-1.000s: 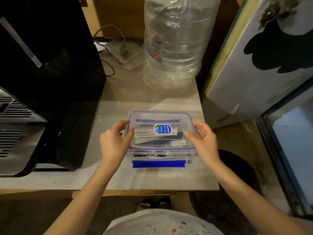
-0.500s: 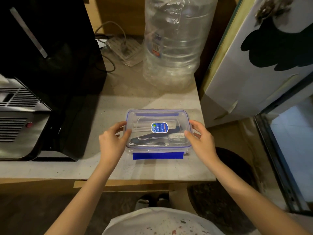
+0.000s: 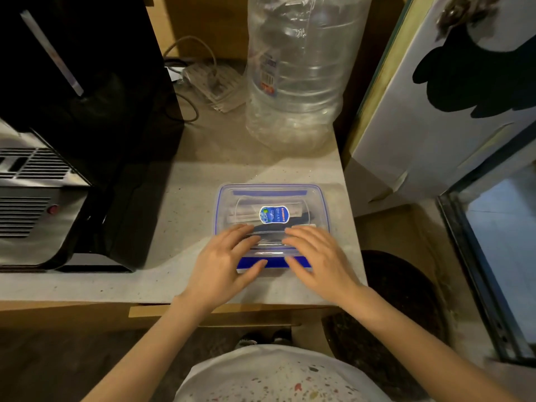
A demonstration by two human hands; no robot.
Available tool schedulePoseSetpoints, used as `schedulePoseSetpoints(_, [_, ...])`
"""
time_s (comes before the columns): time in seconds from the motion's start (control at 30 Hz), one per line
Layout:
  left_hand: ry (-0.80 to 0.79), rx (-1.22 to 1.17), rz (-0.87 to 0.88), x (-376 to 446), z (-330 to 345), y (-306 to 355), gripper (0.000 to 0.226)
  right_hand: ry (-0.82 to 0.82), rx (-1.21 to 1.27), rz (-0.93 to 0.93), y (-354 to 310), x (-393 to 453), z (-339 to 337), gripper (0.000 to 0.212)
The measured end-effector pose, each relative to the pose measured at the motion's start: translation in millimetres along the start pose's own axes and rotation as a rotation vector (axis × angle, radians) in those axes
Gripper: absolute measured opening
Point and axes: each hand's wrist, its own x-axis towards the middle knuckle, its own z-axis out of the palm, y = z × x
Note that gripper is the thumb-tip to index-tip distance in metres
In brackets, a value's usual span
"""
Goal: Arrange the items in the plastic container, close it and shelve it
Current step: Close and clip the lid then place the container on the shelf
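Container (image 3: 272, 198) on counter (image 3: 179, 204), lid on; left hand (image 3: 223, 262), right hand (image 3: 319, 262) | flat on its near edge, fingers spread

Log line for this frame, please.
lid on container | left hand, right hand pressing near edge | blue clip unlatched

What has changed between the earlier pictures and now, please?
Both hands left the container's short sides: the left hand and right hand now lie with fingers on the lid at its near edge, thumbs by the blue front clip. The plastic container remains on the counter; the water bottle is unmoved.
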Motion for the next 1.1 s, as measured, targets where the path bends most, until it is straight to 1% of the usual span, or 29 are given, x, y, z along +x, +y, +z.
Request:
schedulePoseSetpoints(0.07, [0.006, 0.053, 0.008, -4, 8, 0, 0.054, -0.040, -0.089, -0.051, 2, -3, 6, 0.045])
schedulePoseSetpoints(0.2, [-0.020, 0.229, 0.074, -4, 23, -2, 0.074, -0.065, -0.255, -0.103, 6, -6, 13, 0.069])
schedulePoseSetpoints(0.27, [-0.002, 0.268, 0.055, -3, 26, -3, 0.075, -0.059, -0.312, -0.121, 6, -6, 16, 0.073])
schedulePoseSetpoints(0.37, [0.017, 0.222, 0.059, -4, 27, -6, 0.074, -0.036, -0.267, -0.114, 6, -7, 17, 0.072])
schedulePoseSetpoints(0.5, [-0.040, 0.198, 0.136, -5, 11, -11, 0.072, -0.095, -0.095, -0.115, 10, -10, 7, 0.069])
schedulePoseSetpoints(0.57, [-0.050, 0.175, 0.148, -5, 2, -11, 0.067, -0.096, -0.045, -0.115, 11, -9, 3, 0.061])
schedulePoseSetpoints(0.67, [-0.055, 0.144, 0.148, 0, -3, -12, 0.053, -0.030, -0.033, -0.128, 12, -5, 5, 0.043])
schedulePoseSetpoints(0.8, [-0.086, 0.149, 0.148, 3, -3, -14, 0.041, -0.020, 0.012, -0.107, 12, -4, 6, 0.040])
schedulePoseSetpoints(0.93, [-0.115, 0.125, 0.140, 5, -4, -14, 0.060, -0.020, 0.079, -0.085, 13, -3, 5, 0.040])
schedulePoseSetpoints(1.1, [-0.151, 0.137, 0.146, 7, -6, -13, 0.062, -0.003, 0.136, -0.073, 12, -6, 6, 0.039])
